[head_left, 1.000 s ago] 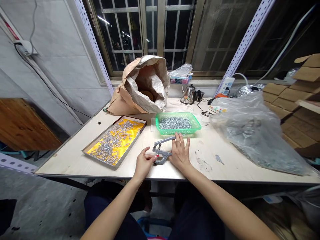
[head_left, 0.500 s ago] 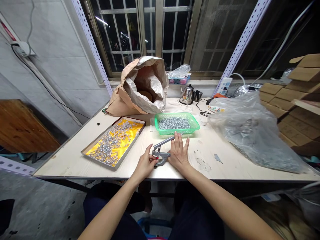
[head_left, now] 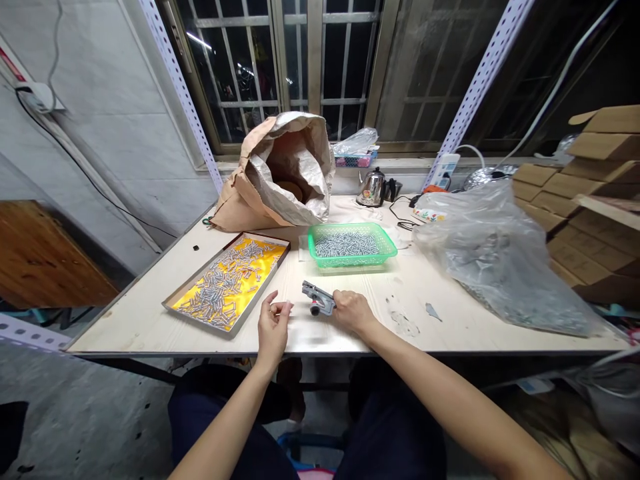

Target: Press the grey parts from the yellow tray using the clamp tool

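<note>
One long pale table [head_left: 450,327] carries everything in front of me. Biggest on it is the clear plastic bag [head_left: 500,260], slumped across the right end. At the back left lies the brown paper sack [head_left: 285,170], its mouth open toward me. Nearer, on my left, sits the flat tray [head_left: 197,319] with its yellow lining. The green basket [head_left: 353,260] stands at the middle, beyond my hands and apart from them. Behind it, near the window, is a shiny kettle [head_left: 371,188].

My right hand [head_left: 353,310] is closed around the handles of the grey hand tool [head_left: 316,297]. The tool is at the near middle of the table, in front of the basket, its head pointing left. My left hand [head_left: 273,327] is just beside that head without touching it, palm turned inward. Its thumb and forefinger are drawn close, and I cannot tell whether they meet or pinch anything.

Smallest are the metal pins [head_left: 220,287], scattered over the tray's lining and heaped in the basket.
</note>
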`<state>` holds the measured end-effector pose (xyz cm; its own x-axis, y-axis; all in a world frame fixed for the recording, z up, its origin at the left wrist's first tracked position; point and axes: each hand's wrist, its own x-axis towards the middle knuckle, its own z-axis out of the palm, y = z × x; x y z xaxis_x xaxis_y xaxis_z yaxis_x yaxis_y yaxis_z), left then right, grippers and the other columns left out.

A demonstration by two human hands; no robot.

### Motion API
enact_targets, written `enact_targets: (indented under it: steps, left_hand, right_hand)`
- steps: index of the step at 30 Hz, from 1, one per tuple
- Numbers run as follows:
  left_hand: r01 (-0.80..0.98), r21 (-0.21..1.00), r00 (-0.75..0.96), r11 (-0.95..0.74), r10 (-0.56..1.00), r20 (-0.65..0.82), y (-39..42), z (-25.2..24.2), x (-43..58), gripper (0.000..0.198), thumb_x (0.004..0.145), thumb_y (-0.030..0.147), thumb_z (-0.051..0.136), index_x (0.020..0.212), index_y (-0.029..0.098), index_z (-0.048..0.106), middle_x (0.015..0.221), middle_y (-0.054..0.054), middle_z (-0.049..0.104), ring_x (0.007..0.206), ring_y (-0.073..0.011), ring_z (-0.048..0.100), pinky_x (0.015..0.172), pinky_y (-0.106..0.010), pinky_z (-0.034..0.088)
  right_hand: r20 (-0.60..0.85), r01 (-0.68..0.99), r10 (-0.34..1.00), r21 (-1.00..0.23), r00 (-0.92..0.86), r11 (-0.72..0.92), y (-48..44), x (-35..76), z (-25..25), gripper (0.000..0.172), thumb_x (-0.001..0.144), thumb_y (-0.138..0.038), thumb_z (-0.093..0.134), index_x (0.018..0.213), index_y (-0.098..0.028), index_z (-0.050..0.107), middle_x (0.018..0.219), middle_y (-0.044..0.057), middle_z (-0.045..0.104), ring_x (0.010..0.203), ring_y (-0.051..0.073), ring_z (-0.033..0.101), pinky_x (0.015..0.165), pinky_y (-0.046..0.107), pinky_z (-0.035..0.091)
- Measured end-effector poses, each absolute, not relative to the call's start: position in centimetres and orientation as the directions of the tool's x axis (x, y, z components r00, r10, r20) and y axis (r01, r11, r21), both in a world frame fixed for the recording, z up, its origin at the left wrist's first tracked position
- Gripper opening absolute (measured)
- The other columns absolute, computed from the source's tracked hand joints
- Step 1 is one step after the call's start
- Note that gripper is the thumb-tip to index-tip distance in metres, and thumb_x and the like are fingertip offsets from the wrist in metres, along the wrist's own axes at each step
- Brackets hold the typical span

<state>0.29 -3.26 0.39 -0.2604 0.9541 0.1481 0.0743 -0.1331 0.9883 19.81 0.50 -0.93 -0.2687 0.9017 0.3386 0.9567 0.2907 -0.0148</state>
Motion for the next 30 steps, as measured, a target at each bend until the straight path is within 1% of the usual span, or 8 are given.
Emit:
enact_targets:
  steps: [4,10,13,17,22,25,27,30]
  left_hand:
    - [0.159,0.985,-0.197,-0.065,0.976,0.097,-2.9,0.1,0.3,0.039,0.081,0.049,0.05,0.091,0.013,0.061,0.078,-0.007,0.066,0.068,-0.0157,0.059,0.064,-0.027,0.046]
    - [0.373,0.927,0.018,0.041,0.999,-0.051,-2.3,0.4,1.5,0.027,0.069,0.038,0.058,0.065,0.013,0.068,0.063,-0.006,0.067,0.063,-0.0188,0.059,0.059,-0.027,0.042]
    - [0.413,0.91,0.002,0.04,0.999,-0.045,-2.2,0.9,2.4,0.02,0.063,0.032,0.062,0.061,0.013,0.068,0.061,-0.006,0.067,0.06,-0.018,0.059,0.057,-0.026,0.04]
    - [0.283,0.955,-0.112,0.09,0.992,-0.06,-2.1,0.9,2.2,0.022,0.062,0.035,0.064,0.056,0.014,0.065,0.052,-0.003,0.062,0.051,-0.0154,0.054,0.051,-0.024,0.038]
    - [0.123,0.99,-0.412,-0.068,0.904,0.114,1.1,2.9,1.5,0.03,0.067,0.043,0.065,0.065,0.012,0.066,0.058,-0.003,0.062,0.058,-0.0143,0.054,0.058,-0.025,0.041]
    - [0.134,0.976,-0.251,-0.17,0.947,0.199,6.1,6.4,2.9,0.033,0.07,0.041,0.065,0.08,0.01,0.069,0.074,-0.007,0.067,0.067,-0.0154,0.059,0.061,-0.024,0.043]
    - [0.113,0.977,-0.17,-0.183,0.965,0.2,10.1,8.9,3.5,0.042,0.075,0.039,0.062,0.105,0.01,0.064,0.093,-0.01,0.068,0.077,-0.0154,0.061,0.065,-0.024,0.045]
    - [0.397,0.903,-0.232,-0.164,0.934,0.272,14.4,11.1,2.0,0.035,0.081,0.031,0.057,0.107,0.009,0.063,0.101,-0.012,0.067,0.088,-0.017,0.061,0.076,-0.025,0.044]
  right_hand:
    - [0.372,0.968,0.899,-0.013,-0.229,0.252,0.5,20.1,-0.8,0.022,0.083,-0.037,0.053,0.083,-0.015,0.058,0.071,0.007,0.06,0.067,0.019,0.054,0.059,0.027,0.033]
    - [0.509,0.948,0.821,-0.032,-0.257,0.317,0.5,20.3,0.0,0.031,0.079,-0.045,0.055,0.088,-0.015,0.059,0.104,0.014,0.059,0.097,0.026,0.049,0.088,0.038,0.036]
    - [0.604,0.94,0.763,-0.064,-0.231,0.335,0.4,20.3,-0.1,0.042,0.077,-0.041,0.056,0.105,-0.011,0.057,0.124,0.019,0.051,0.117,0.03,0.04,0.103,0.046,0.025]
    - [0.577,0.956,0.796,-0.089,-0.18,0.281,0.5,20.5,-0.3,0.053,0.075,-0.032,0.057,0.121,-0.006,0.049,0.142,0.022,0.035,0.135,0.032,0.02,0.11,0.054,0.007]
    - [0.471,0.949,0.856,-0.106,-0.215,0.297,0.8,20.9,-0.5,0.058,0.071,-0.031,0.059,0.121,-0.003,0.05,0.142,0.024,0.035,0.136,0.034,0.02,0.112,0.054,0.002]
    - [0.446,0.94,0.858,-0.091,-0.256,0.328,0.8,20.8,-0.5,0.056,0.071,-0.027,0.057,0.121,-0.004,0.05,0.141,0.023,0.038,0.135,0.033,0.024,0.113,0.052,0.001]
    - [0.451,0.941,0.856,-0.091,-0.253,0.326,0.7,20.7,-0.5,0.056,0.07,-0.027,0.057,0.121,-0.004,0.05,0.14,0.022,0.039,0.135,0.033,0.025,0.113,0.052,0.002]
    - [0.461,0.945,0.855,-0.097,-0.236,0.313,0.6,20.8,-0.5,0.056,0.07,-0.03,0.059,0.12,-0.005,0.051,0.138,0.022,0.041,0.134,0.033,0.027,0.112,0.053,0.004]
